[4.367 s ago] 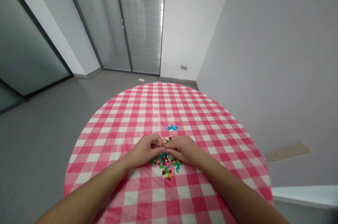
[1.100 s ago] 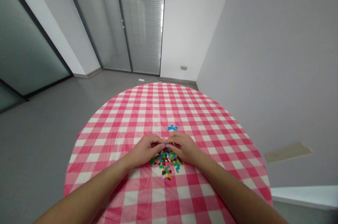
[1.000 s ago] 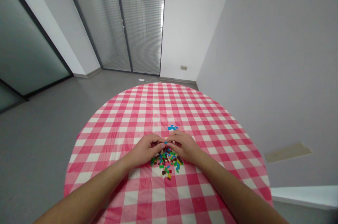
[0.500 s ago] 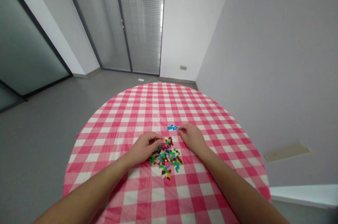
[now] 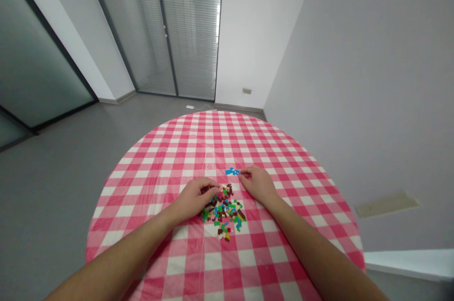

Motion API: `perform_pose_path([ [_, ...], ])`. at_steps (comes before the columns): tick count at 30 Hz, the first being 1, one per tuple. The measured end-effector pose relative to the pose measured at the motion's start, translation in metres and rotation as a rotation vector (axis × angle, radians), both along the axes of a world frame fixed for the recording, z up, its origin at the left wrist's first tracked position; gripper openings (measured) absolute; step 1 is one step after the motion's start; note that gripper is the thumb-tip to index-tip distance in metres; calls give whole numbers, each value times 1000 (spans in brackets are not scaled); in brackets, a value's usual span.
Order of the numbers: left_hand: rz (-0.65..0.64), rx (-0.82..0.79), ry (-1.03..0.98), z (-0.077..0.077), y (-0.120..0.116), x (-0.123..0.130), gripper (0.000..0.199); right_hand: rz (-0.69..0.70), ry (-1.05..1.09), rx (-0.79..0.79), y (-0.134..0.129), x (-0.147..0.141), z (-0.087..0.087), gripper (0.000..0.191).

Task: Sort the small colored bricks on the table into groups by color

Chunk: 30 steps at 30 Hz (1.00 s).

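A heap of small building bricks point(image 5: 223, 211) in brown, green, blue, yellow and other colours lies before me. At its upper left edge rests my left hand point(image 5: 200, 194), fingers loosely bent and the thumb apart from them; its fingertips reach over the bricks and hide some. Beyond the heap is a small cluster of blue bricks point(image 5: 232, 172). My right hand point(image 5: 258, 182) lies just right of that cluster, thumb and forefinger drawn together at its edge. Whatever they pinch is too small to make out.
A red-and-white checked cloth point(image 5: 170, 149) covers the round table. Past its far edge a white power strip point(image 5: 190, 107) with a cable lies on the grey floor. A plain wall point(image 5: 354, 102) stands to the right, and glass doors with blinds point(image 5: 187, 31) are at the back.
The view has shifted very slightly. Both hands and the bricks stay in practically the same places.
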State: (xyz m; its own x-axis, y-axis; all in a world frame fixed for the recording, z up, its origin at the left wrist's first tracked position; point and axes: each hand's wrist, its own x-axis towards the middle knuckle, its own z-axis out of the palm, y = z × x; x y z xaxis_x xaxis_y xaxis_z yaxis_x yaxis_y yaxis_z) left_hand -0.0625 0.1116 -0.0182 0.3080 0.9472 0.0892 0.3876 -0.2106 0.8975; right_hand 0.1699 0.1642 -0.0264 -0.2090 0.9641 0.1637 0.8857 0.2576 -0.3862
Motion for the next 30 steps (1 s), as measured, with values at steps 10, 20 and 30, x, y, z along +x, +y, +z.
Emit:
perform_pose_path([
  [10, 108, 15, 20, -9, 6, -8, 22, -14, 9, 15, -3, 0, 0, 22],
  [20, -94, 52, 217, 2, 11, -26, 20, 36, 9, 44, -5, -2, 2, 20],
  [30, -278, 171, 381, 10, 9, -26, 12, 566, 157, -56, -21, -6, 9, 18],
])
